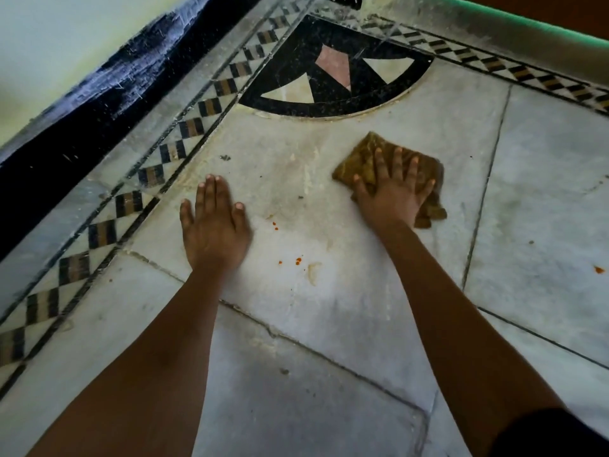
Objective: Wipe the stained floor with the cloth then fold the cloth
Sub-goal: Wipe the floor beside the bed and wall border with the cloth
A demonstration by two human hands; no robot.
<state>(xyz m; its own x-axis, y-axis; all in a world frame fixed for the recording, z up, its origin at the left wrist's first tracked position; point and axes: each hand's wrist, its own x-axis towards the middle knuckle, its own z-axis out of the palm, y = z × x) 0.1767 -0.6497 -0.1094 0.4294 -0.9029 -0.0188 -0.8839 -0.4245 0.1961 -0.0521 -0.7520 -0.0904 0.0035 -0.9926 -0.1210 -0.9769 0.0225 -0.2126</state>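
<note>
On floor [329,308] | right hand [392,196] spread flat on cloth [369,159], long axis upper-left to lower-right | left hand [214,229] spread, empty

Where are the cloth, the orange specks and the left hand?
cloth [361,161]: head view, bare upper-left part.
orange specks [298,260]: head view, largest speck.
left hand [216,225]: head view, back of hand.

A home's room corner: marble floor [346,179] with inlaid checkered border [184,130], black skirting [82,107].

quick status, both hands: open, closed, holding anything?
Left hand: open, flat on the floor, holding nothing.
Right hand: open, fingers spread, pressing the cloth to the floor, not gripping it.
</note>
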